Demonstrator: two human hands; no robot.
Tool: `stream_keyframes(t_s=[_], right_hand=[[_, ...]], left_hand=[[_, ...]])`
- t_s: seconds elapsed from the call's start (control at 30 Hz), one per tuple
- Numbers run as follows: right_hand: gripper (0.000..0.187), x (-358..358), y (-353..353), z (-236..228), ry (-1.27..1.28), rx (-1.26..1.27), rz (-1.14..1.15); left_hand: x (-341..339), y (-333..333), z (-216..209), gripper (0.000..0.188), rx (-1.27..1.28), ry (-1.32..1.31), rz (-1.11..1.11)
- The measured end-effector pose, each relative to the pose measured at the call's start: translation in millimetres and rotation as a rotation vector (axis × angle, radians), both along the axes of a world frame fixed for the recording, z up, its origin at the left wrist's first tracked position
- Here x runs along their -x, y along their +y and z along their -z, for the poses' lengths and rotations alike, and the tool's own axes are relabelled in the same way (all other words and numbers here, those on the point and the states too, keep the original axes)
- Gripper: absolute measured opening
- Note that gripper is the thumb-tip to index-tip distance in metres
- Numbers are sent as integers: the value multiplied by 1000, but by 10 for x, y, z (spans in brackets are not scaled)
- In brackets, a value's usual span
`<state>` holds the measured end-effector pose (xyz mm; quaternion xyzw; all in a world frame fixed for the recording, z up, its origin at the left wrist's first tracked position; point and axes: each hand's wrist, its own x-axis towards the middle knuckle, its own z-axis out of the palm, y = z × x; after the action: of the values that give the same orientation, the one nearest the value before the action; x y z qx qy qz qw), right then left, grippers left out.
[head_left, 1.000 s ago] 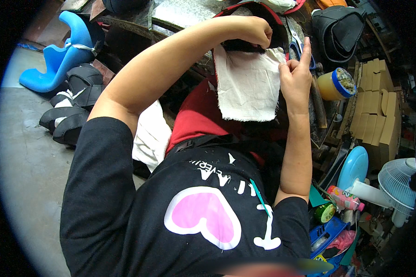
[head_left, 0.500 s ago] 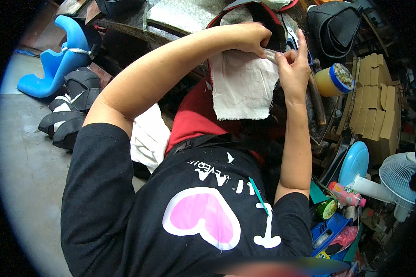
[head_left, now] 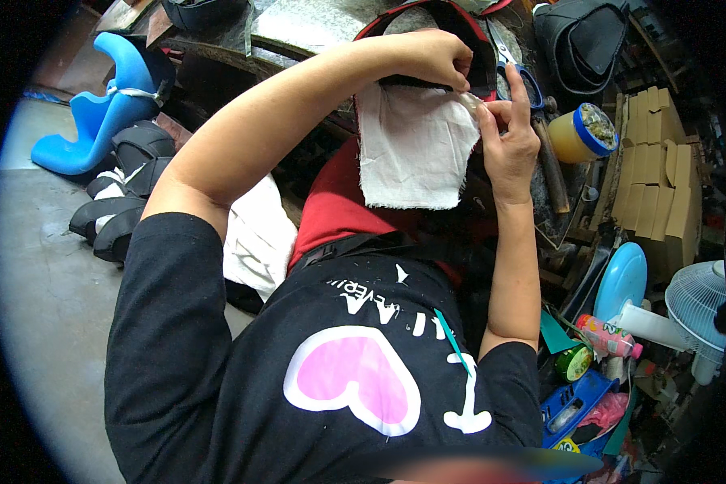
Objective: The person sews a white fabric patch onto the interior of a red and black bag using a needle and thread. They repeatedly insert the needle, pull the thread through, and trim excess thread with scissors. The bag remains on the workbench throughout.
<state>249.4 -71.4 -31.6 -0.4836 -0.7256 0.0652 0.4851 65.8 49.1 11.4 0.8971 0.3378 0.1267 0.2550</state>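
A white cloth piece (head_left: 415,149) with frayed edges hangs from a black curved piece with red trim (head_left: 480,40) at the bench edge. My left hand (head_left: 437,58) is bent over the cloth's top edge, thumb and fingers closed on it. At the cloth's upper right corner, my right hand (head_left: 510,153) pinches the fabric, its index finger raised. Just beyond that hand lie scissors (head_left: 502,47) with blue handles. The black piece is partly hidden behind my left hand and forearm.
A jar with a blue rim (head_left: 595,133) stands right of my right hand, near a wooden-handled tool (head_left: 553,161). Black moulded pieces (head_left: 582,44) lie at the far right. Cardboard boxes (head_left: 657,173) and a white fan (head_left: 696,302) are farther right. Blue curved forms (head_left: 97,117) stand at left.
The cloth has shifted slightly left. My left hand has moved a little up, and my right hand slightly down, with its raised finger tilting left. More of the scissors shows.
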Motion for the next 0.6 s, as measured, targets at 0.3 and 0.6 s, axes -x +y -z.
stream_keyframes(t_s=[0.3,0.6], right_hand=[[68,-18,41,-16,183,199,34],[71,15,148,-133,-165,31,193]], left_hand=[[-155,-10,-10,24,-295,66,128],[-178,-32,162,18,-522,79,104]])
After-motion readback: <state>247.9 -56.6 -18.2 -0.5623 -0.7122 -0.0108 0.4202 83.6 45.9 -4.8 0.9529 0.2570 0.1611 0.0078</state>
